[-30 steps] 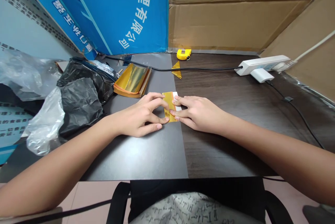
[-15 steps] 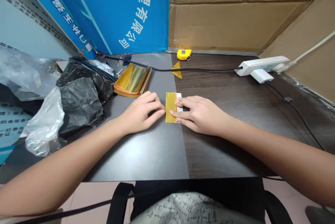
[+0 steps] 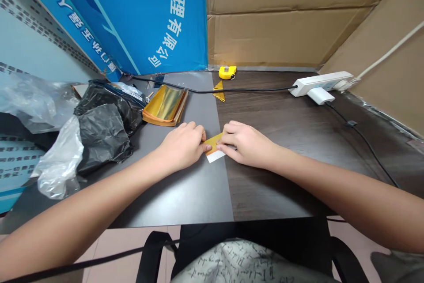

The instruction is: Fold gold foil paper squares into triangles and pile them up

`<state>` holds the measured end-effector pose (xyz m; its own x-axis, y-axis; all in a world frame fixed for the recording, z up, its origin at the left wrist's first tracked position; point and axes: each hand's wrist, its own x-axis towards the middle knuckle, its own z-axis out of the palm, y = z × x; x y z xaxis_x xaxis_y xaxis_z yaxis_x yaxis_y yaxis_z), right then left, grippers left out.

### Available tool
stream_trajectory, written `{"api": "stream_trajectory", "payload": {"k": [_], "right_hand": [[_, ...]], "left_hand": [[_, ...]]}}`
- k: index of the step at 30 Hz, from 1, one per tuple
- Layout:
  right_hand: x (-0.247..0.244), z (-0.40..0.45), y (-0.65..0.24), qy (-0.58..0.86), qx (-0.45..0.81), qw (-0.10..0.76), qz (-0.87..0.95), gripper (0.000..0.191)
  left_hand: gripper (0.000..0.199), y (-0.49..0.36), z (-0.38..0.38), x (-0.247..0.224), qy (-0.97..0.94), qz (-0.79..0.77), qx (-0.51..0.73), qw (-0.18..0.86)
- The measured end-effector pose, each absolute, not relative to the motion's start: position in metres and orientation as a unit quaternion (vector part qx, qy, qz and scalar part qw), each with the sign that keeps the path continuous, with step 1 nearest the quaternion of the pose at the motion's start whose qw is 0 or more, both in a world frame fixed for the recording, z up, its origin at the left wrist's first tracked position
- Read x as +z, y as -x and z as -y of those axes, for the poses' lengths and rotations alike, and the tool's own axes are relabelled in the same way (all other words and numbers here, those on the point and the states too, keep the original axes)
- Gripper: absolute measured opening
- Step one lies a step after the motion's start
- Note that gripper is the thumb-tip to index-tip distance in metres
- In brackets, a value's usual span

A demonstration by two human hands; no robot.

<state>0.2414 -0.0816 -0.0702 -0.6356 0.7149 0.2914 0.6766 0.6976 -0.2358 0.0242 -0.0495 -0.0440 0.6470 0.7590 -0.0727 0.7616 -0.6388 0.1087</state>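
A small piece of gold foil [image 3: 212,144] on white backing paper [image 3: 215,156] lies tilted on the desk, between my hands. My left hand [image 3: 182,146] presses its fingertips against the foil's left end. My right hand [image 3: 243,144] covers the right end, so that part is hidden. A stack of gold foil sheets [image 3: 164,105] with an orange edge lies farther back on the grey mat [image 3: 185,199]. Beyond my right hand, a small gold foil triangle [image 3: 218,92] lies at the mat's edge.
A yellow tape measure [image 3: 227,72] and a black cable [image 3: 232,91] lie at the back of the dark wood desk [image 3: 281,177]. A white power strip [image 3: 318,84] stands back right. Black plastic bags [image 3: 102,137] and clear plastic [image 3: 61,159] are heaped left.
The foil piece has turned from upright to a slant, with white paper now showing at its lower end. Both hands have closed onto it. The view has shifted slightly.
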Motion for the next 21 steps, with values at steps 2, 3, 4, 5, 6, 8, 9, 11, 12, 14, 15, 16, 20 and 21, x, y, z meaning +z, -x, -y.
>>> {"api": "stream_trajectory", "payload": {"k": [2,3,4,5,6,8,9,11,12,14,15,16,20,21], "right_hand": [[-0.073,0.075,-0.245,0.369,0.106,0.221,0.897,0.024],[-0.075,0.073,-0.247,0.365,0.135,0.232,0.892,0.019],[-0.076,0.071,-0.248,0.364,0.160,0.239,0.886,0.015],[-0.076,0.071,-0.249,0.368,0.180,0.242,0.879,0.012],[-0.076,0.071,-0.250,0.376,0.194,0.243,0.873,0.010],[-0.075,0.074,-0.249,0.399,0.205,0.238,0.861,0.010],[-0.074,0.077,-0.249,0.411,0.205,0.232,0.857,0.010],[-0.071,0.082,-0.247,0.433,0.203,0.220,0.850,0.010],[-0.070,0.084,-0.246,0.440,0.204,0.214,0.848,0.010],[-0.068,0.088,-0.244,0.446,0.204,0.208,0.846,0.011],[-0.068,0.089,-0.243,0.446,0.206,0.208,0.846,0.012],[-0.068,0.090,-0.243,0.445,0.206,0.209,0.846,0.012],[-0.072,0.088,-0.245,0.422,0.187,0.204,0.863,0.018],[-0.073,0.087,-0.247,0.410,0.176,0.201,0.872,0.020]], "left_hand": [[0.022,-0.030,0.048,-0.039,-0.898,-0.434,-0.041,0.064],[0.021,-0.033,0.048,-0.036,-0.893,-0.442,-0.054,0.065],[0.019,-0.036,0.047,-0.034,-0.889,-0.449,-0.064,0.066],[0.017,-0.038,0.047,-0.032,-0.885,-0.455,-0.069,0.067],[0.015,-0.040,0.048,-0.030,-0.883,-0.458,-0.071,0.068],[0.012,-0.044,0.048,-0.028,-0.881,-0.463,-0.069,0.073],[0.010,-0.044,0.048,-0.028,-0.880,-0.465,-0.067,0.076],[0.010,-0.046,0.047,-0.028,-0.879,-0.466,-0.057,0.084],[0.012,-0.046,0.046,-0.029,-0.880,-0.465,-0.050,0.087],[0.014,-0.046,0.044,-0.031,-0.884,-0.457,-0.036,0.095],[0.012,-0.046,0.044,-0.032,-0.886,-0.451,-0.030,0.099],[0.009,-0.046,0.043,-0.034,-0.889,-0.446,-0.026,0.102],[0.013,-0.039,0.044,-0.046,-0.913,-0.395,0.034,0.098],[0.013,-0.037,0.045,-0.050,-0.920,-0.376,0.059,0.095]]}}
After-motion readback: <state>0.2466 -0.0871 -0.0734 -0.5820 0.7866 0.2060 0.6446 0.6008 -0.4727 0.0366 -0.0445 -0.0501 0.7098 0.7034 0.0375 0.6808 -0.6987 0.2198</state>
